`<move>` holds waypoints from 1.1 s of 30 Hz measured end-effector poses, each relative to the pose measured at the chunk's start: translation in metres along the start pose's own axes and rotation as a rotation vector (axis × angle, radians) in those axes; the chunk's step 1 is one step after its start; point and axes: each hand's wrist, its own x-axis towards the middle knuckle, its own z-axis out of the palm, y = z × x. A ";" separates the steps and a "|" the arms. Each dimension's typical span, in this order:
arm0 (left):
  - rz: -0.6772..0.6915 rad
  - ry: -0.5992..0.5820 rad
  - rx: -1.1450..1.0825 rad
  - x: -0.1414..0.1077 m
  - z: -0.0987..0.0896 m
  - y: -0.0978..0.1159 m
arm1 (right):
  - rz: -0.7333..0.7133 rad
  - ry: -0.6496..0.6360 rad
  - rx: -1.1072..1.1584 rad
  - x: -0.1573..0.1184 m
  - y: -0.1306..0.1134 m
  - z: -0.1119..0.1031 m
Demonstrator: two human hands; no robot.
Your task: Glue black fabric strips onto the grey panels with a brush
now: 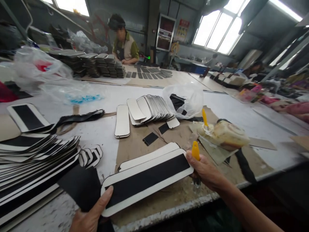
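Note:
A long white panel (120,209) with rounded corners and a black strip (148,180) along its middle is tilted between my two hands. My left hand (90,212) grips its near left end, thumb on top. Black sheet pieces (80,183) stick out beside that hand; whether its fingers hold them is hidden. My right hand (205,169) pinches the panel's right end and also holds a yellow-handled brush (195,150), its dark end pointing down below the hand. Another white panel (149,156) lies just behind the held one.
At left is a big stack of black-striped panels (36,174). A fanned row of white panels (154,108) and a plastic bag (190,100) lie ahead. A glue-smeared container (229,133) with another yellow brush (204,117) stands at right. A co-worker (125,45) sits across.

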 end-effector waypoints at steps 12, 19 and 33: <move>-0.026 -0.037 -0.048 -0.015 0.010 0.004 | 0.010 0.039 -0.294 0.000 0.002 -0.008; -0.056 -0.071 -0.185 -0.017 0.014 0.002 | 0.062 0.071 -0.314 -0.002 0.009 -0.011; -0.113 -0.123 -0.189 -0.012 0.014 0.000 | 0.148 0.054 -0.108 -0.006 0.008 -0.013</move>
